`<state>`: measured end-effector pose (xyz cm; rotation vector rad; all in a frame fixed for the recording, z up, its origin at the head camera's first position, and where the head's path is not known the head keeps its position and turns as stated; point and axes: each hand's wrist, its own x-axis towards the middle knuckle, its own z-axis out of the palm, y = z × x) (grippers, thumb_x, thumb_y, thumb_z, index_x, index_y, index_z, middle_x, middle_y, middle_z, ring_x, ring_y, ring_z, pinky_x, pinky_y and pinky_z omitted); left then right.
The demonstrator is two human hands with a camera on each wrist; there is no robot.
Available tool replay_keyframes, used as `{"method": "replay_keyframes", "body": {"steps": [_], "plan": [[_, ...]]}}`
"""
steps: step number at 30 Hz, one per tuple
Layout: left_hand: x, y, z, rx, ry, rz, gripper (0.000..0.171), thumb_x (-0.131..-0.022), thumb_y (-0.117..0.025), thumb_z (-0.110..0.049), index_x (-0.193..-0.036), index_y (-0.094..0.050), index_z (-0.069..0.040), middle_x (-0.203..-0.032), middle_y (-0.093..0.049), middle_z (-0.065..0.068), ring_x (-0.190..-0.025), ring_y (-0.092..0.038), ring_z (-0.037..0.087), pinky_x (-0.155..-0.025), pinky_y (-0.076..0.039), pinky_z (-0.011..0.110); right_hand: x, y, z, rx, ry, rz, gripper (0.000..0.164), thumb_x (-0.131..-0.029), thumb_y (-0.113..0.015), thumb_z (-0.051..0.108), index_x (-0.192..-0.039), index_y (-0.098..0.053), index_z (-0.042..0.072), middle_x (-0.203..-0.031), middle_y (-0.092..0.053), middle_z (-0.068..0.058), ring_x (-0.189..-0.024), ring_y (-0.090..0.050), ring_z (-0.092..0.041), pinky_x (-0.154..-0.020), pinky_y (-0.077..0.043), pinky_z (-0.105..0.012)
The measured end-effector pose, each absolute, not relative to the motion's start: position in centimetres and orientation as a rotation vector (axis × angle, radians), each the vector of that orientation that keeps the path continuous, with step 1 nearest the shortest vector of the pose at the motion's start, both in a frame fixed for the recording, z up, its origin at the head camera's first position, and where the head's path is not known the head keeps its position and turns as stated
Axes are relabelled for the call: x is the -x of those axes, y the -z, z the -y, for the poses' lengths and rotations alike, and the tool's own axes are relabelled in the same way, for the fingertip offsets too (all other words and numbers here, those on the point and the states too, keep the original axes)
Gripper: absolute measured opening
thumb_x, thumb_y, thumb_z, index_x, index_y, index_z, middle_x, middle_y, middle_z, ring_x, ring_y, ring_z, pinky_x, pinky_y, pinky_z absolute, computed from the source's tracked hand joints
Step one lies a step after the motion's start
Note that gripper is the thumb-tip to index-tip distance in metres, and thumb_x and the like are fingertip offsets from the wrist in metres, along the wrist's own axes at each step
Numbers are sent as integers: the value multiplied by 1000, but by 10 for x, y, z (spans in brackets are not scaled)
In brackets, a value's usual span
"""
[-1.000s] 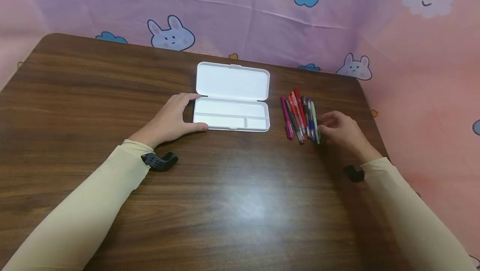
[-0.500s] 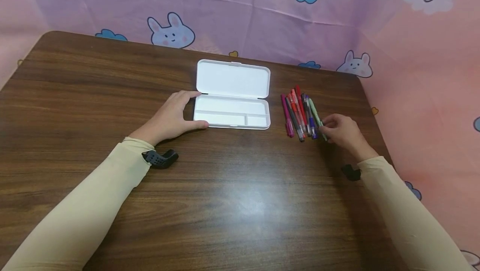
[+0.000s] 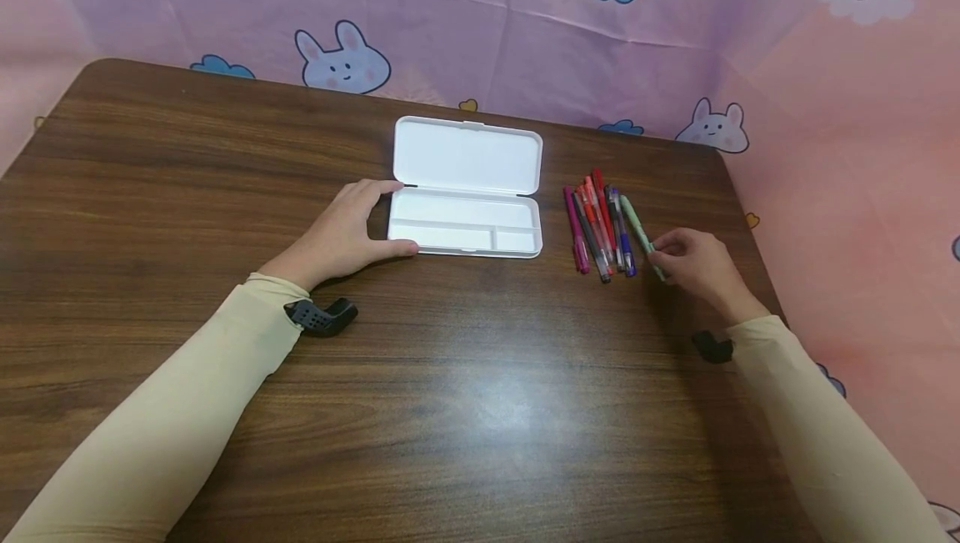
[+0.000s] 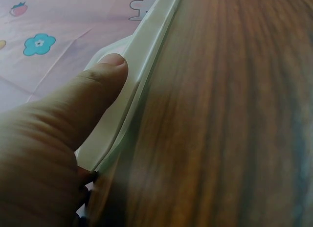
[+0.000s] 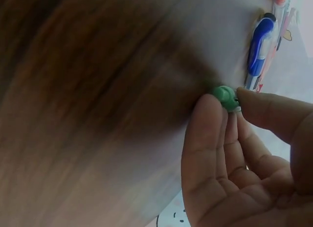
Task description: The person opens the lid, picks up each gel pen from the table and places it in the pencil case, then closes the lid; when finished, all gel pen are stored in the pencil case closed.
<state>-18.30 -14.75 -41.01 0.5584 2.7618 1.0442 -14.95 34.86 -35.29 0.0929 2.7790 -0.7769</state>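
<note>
A white pencil case point(image 3: 467, 155) lies open on the table, its lid folded back and its divided tray facing up. My left hand point(image 3: 335, 234) holds the case by its left end, thumb at the front edge and a finger near the hinge. In the left wrist view the thumb point(image 4: 93, 90) presses against the case wall. On the right, my right hand point(image 3: 701, 268) pinches the lower end of a light green pen point(image 3: 637, 226) between thumb and fingers. The green end point(image 5: 226, 97) shows between the fingertips in the right wrist view.
Just left of the green pen lies a bunch of several pens point(image 3: 598, 226) in magenta, black, red and blue. They rest on the brown wooden table point(image 3: 465, 376). A patterned cloth point(image 3: 480, 17) hangs behind the table and along its right side.
My right hand has taken hold of the green pen and drawn its lower end to the right, so it now slants away from the other pens. The left hand stays on the case.
</note>
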Motion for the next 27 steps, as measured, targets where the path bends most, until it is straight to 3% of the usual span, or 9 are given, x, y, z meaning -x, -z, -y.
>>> {"method": "replay_keyframes", "body": {"steps": [7, 12, 18, 27], "plan": [[182, 407, 149, -551, -1049, -2758, 99, -85, -79, -60, -159, -37, -11, -160, -39, 14, -147, -33, 35, -119, -32, 58, 146, 348, -350, -81, 704, -2917, 25, -102, -65, 18, -118, -67, 0, -107, -71, -23, -83, -67, -26, -62, -53, -26], [182, 407, 150, -541, -1048, -2755, 98, -85, -79, -59, -159, -36, -11, -160, -38, 15, -148, -33, 35, -119, -32, 59, 149, 342, -338, 59, 690, -3070, 23, -102, -66, 19, -116, -71, 1, -108, -72, -20, -90, -65, -29, -68, -50, -33], [182, 408, 150, -535, -1038, -2758, 98, -85, -79, -60, -159, -36, -11, -161, -38, 14, -149, -32, 35, -119, -31, 59, 159, 331, -290, 285, 689, -3147, 17, -100, -69, 14, -112, -75, 4, -103, -71, -12, -92, -65, -26, -77, -52, -43], [183, 409, 148, -538, -1027, -2754, 101, -84, -77, -64, -160, -35, -13, -162, -37, 13, -151, -30, 35, -120, -30, 60, 176, 327, -198, 746, 559, -3113, 16, -97, -74, 12, -111, -78, 8, -98, -71, -6, -80, -63, -20, -65, -51, -35]]}}
